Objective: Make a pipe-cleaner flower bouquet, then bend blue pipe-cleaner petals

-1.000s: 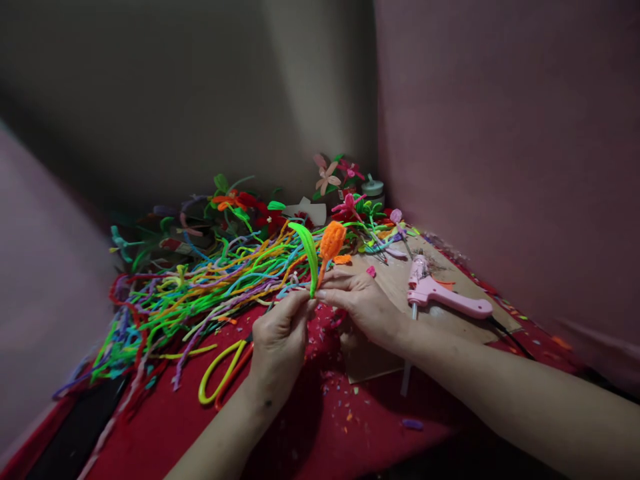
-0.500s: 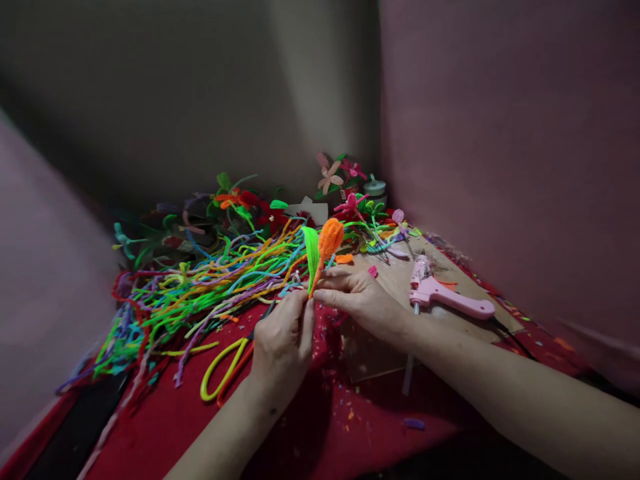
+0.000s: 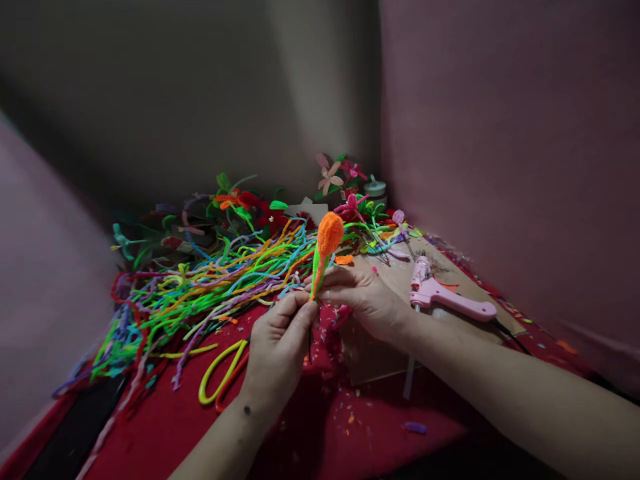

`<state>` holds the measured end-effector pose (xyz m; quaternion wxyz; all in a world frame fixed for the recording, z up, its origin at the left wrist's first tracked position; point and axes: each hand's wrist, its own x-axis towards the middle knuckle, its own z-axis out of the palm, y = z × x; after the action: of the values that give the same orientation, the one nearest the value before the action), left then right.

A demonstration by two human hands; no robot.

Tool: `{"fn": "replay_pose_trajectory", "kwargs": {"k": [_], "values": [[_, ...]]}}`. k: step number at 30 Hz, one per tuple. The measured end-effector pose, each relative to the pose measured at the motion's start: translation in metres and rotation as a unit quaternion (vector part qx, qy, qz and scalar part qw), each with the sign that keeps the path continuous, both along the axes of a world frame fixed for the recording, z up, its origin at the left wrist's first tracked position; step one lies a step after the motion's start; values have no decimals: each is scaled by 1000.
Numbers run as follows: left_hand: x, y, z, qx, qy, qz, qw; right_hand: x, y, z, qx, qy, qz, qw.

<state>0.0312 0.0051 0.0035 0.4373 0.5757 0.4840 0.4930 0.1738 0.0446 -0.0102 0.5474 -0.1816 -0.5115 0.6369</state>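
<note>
An orange pipe-cleaner flower (image 3: 331, 233) stands upright between my hands, with a bright green pipe-cleaner leaf (image 3: 315, 270) close along its stem, mostly hidden behind it. My left hand (image 3: 280, 340) pinches the stem's lower end between thumb and forefinger. A thin dark wire end (image 3: 310, 347) hangs below that pinch. From the right, my right hand (image 3: 367, 297) closes its fingers at the stem just above the left thumb; its fingertips are partly hidden behind the flower.
A heap of colourful pipe cleaners (image 3: 225, 280) covers the left of the red cloth (image 3: 400, 453). Yellow-handled scissors (image 3: 205, 380) lie by my left wrist. A pink glue gun (image 3: 450, 300) rests on a board (image 3: 470, 273) at right. Finished flowers (image 3: 330, 177) and a lidded jar (image 3: 375, 190) stand behind.
The flower has turned in my fingers, so the green leaf has swung from its left side to behind the stem. My left hand has rolled, showing its thumb on top.
</note>
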Motion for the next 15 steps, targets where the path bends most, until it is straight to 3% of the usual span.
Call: {"fn": "replay_pose_trajectory", "kwargs": {"k": [6,15], "values": [[1,4,7,-150,-162,-68,973,3,2,2,-16,13,52,998],[-17,17,4,-250,-205,-242,915,11,-2,7,-2,-25,113,993]]}}
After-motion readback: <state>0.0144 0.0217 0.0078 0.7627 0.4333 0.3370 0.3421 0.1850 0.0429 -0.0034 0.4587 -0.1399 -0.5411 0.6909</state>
